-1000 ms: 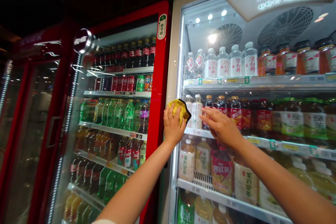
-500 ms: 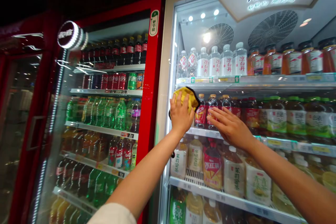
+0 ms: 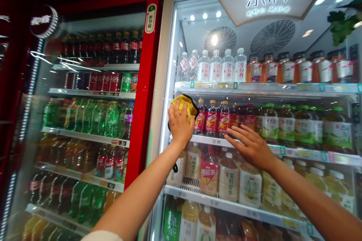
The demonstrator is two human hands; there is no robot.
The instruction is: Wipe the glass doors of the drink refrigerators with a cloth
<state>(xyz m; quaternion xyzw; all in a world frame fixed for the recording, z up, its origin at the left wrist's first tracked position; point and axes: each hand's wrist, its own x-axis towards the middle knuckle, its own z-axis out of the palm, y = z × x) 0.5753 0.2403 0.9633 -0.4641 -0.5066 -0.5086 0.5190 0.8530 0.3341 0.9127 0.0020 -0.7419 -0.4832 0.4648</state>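
My left hand [image 3: 180, 125] presses a yellow cloth with a dark edge [image 3: 193, 109] against the glass door of the lit drinks cooler [image 3: 164, 94], near its left frame. The fingers lie over the cloth, and its underside is hidden. A small dark loop [image 3: 175, 167] hangs below, beside the wrist. Farther right, my right hand [image 3: 250, 145] holds nothing, its fingers stretched out and pointing left at the door. Whether it touches the glass I cannot tell. Behind the glass, between the hands, stand red-labelled tea bottles [image 3: 211, 118].
A red-framed cooler [image 3: 145, 79] with soda bottles and cans stands to the left. Inside the lit cooler are shelves of clear water bottles [image 3: 227, 66], amber bottles [image 3: 288, 68] and green-labelled tea [image 3: 270, 124]. A glowing fan-shaped sign [image 3: 271, 2] sits at the top.
The view has swung rightward, so the coolers and both hands appear farther left. My left hand stays on the cloth near the left frame. My right hand sits slightly lower against the shelves.
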